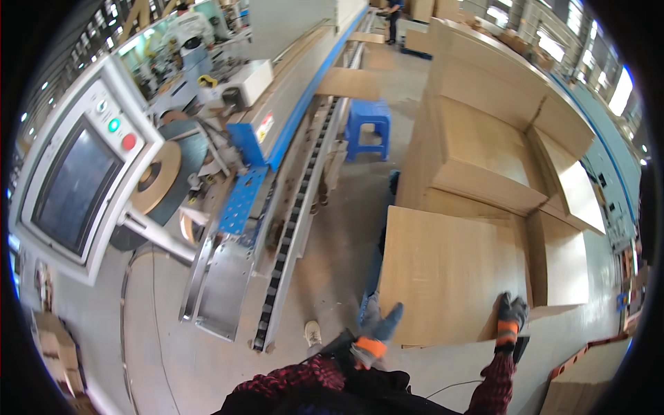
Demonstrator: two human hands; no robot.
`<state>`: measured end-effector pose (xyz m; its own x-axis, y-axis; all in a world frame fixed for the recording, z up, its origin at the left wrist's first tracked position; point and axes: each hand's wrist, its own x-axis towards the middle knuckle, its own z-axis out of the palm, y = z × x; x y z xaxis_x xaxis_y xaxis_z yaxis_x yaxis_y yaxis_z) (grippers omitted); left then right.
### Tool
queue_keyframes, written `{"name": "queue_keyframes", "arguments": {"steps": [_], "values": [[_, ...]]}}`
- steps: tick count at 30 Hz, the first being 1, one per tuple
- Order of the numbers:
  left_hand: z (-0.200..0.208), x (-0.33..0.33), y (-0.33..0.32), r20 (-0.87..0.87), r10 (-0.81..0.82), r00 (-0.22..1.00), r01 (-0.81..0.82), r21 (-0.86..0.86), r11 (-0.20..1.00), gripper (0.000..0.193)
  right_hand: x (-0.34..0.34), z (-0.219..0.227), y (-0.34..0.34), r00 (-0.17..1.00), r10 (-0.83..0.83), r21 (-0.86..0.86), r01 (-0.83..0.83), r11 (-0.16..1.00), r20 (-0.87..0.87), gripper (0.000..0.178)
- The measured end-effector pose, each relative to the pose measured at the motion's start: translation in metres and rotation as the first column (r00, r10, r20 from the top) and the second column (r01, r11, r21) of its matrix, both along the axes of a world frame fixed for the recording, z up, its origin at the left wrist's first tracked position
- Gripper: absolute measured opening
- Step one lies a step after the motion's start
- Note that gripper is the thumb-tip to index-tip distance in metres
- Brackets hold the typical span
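Observation:
A flat wood-grain panel (pixel 453 277) lies on top of the near stack, close in front of me. At its near left corner is my left hand (pixel 377 328), in a grey glove with an orange cuff. Its fingers are spread apart, and nothing shows between them. My right hand (pixel 510 315), gloved the same way, is at the panel's near right corner. Those fingers are bent and close together on the board; whether the thumb is under the edge is hidden.
Taller stacks of panels (pixel 484 131) rise behind and to the right. On the left stands a machine with a chain conveyor track (pixel 290 249) and a control screen (pixel 76 187). A blue stool (pixel 368 128) is between track and stacks. Other people (pixel 393 19) stand farther off.

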<state>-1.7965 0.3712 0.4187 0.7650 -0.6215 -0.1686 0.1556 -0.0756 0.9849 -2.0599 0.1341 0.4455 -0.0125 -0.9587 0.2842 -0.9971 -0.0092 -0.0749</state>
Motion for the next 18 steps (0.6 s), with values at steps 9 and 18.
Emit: {"name": "queue_keyframes", "arguments": {"steps": [9,18], "values": [[0.000,0.100,0.081,0.025,-0.189,0.982,0.167,0.363,0.916,0.032,-0.020,-0.009,0.055,0.477,-0.421,0.591,-0.292,0.752,0.771,0.041],[-0.008,0.132,0.235,0.413,-0.082,0.907,-0.203,0.599,0.775,0.031,0.070,0.000,0.125,0.224,-0.308,0.379,-0.599,0.705,0.925,0.024]]}}
